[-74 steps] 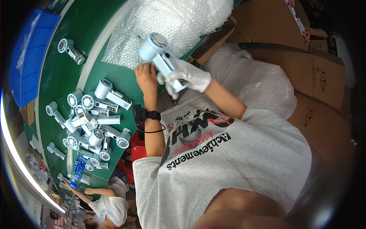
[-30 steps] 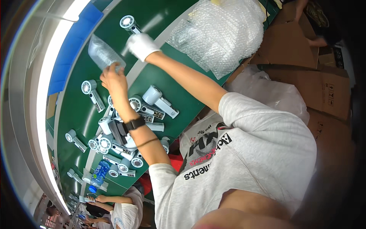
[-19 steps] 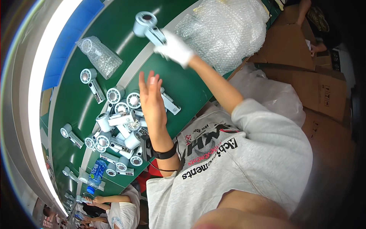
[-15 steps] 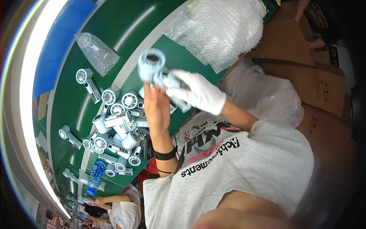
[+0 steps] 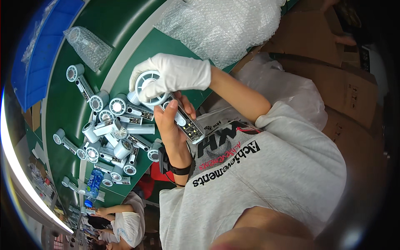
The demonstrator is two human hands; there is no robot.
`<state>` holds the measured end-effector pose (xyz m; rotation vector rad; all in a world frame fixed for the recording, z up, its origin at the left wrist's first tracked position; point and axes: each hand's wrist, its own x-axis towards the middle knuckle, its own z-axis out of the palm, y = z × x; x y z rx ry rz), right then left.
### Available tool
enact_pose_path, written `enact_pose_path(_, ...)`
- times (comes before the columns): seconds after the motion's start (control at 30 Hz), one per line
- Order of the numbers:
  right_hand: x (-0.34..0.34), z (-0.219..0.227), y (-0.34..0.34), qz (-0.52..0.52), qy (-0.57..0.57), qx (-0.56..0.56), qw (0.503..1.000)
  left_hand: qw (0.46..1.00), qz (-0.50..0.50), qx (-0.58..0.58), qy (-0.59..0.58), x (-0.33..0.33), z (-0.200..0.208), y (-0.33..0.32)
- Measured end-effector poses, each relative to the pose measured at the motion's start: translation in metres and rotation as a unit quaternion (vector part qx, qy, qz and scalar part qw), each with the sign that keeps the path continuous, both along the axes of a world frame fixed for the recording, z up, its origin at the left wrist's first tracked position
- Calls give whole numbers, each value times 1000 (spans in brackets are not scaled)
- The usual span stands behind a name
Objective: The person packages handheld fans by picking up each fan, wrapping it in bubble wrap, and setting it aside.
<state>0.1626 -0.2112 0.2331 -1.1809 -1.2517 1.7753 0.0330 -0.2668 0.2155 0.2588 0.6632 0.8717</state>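
Note:
A pale blue handheld fan (image 5: 192,128) is held between both my hands in front of my chest. Its round slotted head is at the upper left, and circuit parts show along its open handle. My left hand (image 5: 169,125), bare with a black wristband, is closed round the handle just below the head, thumb on top. A white glove covers my right hand (image 5: 177,74), whose fingers curl over the fan's head. Left of my hands lies a pile of similar fans (image 5: 110,127), several with their handles' inner parts exposed.
Bubble wrap (image 5: 221,29) lies at the far table edge. A bubble-wrapped item (image 5: 88,48) rests beyond the grey strip, near a blue bin (image 5: 37,58). A blue-labelled bottle (image 5: 94,183) lies by the pile. Cardboard boxes (image 5: 329,91) stand at right. Another person (image 5: 127,225) works at lower left.
The fan has turned, so its slotted face and handle parts now show. My gloved right hand has moved from the handle to the head. The whole view has shifted slightly.

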Motion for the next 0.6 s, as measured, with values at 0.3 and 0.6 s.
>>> enact_pose_path(0.3,9,-2,-15,-35,19,21,999,1000,12,-27,10,15,4,-16)
enact_pose_path(0.6,27,-8,-16,-71,170,84,979,924,59,239,293,27,28,-24)
